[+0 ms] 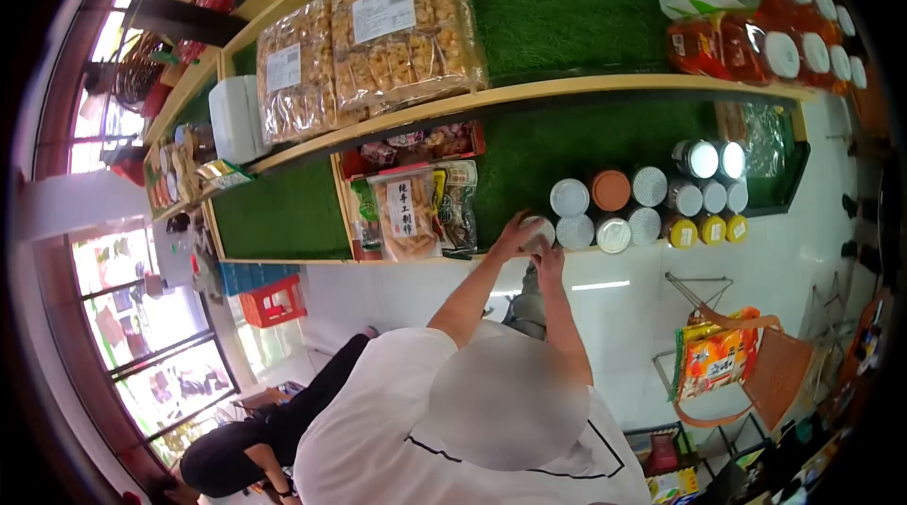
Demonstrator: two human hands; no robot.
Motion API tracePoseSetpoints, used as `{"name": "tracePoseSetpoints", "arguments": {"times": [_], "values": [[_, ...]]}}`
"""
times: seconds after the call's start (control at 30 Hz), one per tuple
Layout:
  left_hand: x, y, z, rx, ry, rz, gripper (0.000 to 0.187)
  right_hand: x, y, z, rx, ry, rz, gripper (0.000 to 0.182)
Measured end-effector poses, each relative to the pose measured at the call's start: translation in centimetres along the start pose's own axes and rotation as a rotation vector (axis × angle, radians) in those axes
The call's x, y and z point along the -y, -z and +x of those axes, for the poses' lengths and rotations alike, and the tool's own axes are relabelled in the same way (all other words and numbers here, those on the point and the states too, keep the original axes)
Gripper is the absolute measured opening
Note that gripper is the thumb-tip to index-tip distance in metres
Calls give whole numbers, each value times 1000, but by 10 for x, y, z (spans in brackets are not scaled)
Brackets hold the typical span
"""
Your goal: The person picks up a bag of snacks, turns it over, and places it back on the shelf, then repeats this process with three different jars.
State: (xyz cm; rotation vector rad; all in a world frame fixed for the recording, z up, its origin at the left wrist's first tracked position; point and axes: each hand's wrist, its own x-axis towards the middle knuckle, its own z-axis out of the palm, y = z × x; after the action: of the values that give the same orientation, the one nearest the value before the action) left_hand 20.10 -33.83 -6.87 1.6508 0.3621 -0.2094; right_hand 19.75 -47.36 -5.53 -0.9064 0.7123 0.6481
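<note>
A round jar (539,230) with a pale silvery lid stands at the front edge of the lower green shelf (529,155). My left hand (513,235) is wrapped round its left side. My right hand (549,262) touches its near side with the fingers bent; exactly how they grip is hard to see. Right beside it are a white-lidded jar (570,197), an orange-brown-lidded jar (609,190) and several silver-lidded jars (613,234). Farther right, yellow-lidded jars (681,232) stand in front of more silver-lidded ones.
Left of the jars lie bagged dried goods (406,217) in a red box. The upper shelf edge (567,87) runs above, carrying large snack packs (406,23) and white-capped bottles (746,47). A brown chair (779,368) with an orange bag stands right. Another person (227,458) in black is lower left.
</note>
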Motion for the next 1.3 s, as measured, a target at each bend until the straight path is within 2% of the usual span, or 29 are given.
{"name": "tracePoseSetpoints", "arguments": {"times": [0.07, 0.13, 0.23, 0.33, 0.43, 0.57, 0.67, 0.77, 0.83, 0.97, 1.03, 1.13, 1.23, 1.3], "values": [[13, -2, -1, -19, -51, 46, 74, -3, 3, 2, 26, -3, -16, 46], [-16, -6, -3, -130, 273, -145, 71, 0, -3, -9, 44, 44, -2, 50], [-34, 8, -27, -126, 83, 191, 71, -2, -13, -31, 116, 85, -52, 46], [-91, 42, -83, -225, -6, 209, 67, -8, -29, -53, 224, 22, -169, 44], [-93, 86, -152, -408, -154, 269, 68, -26, -69, -86, 348, -71, -335, 51], [-109, 146, -270, -674, -30, 95, 67, -80, -126, -131, 561, -113, -563, 63], [-67, 182, -353, -883, -107, 332, 71, -136, -172, -179, 750, -182, -700, 64], [-29, 210, -416, -986, -244, -77, 75, -221, -183, -192, 889, -472, -742, 62], [-12, 229, -451, -1086, -202, 1, 76, -273, -189, -222, 733, -591, -764, 55], [29, 278, -518, -1143, -116, -64, 67, -347, -227, -264, 897, -675, -758, 54], [55, 296, -534, -1186, -112, -128, 64, -367, -253, -281, 962, -695, -838, 54], [78, 329, -542, -1197, -158, -295, 63, -394, -285, -282, 975, -600, -1007, 55], [69, 367, -547, -1126, -31, -573, 65, -425, -314, -256, 994, -793, -992, 51], [75, 401, -545, -1131, 18, -513, 68, -446, -339, -245, 941, -852, -980, 47]]}}
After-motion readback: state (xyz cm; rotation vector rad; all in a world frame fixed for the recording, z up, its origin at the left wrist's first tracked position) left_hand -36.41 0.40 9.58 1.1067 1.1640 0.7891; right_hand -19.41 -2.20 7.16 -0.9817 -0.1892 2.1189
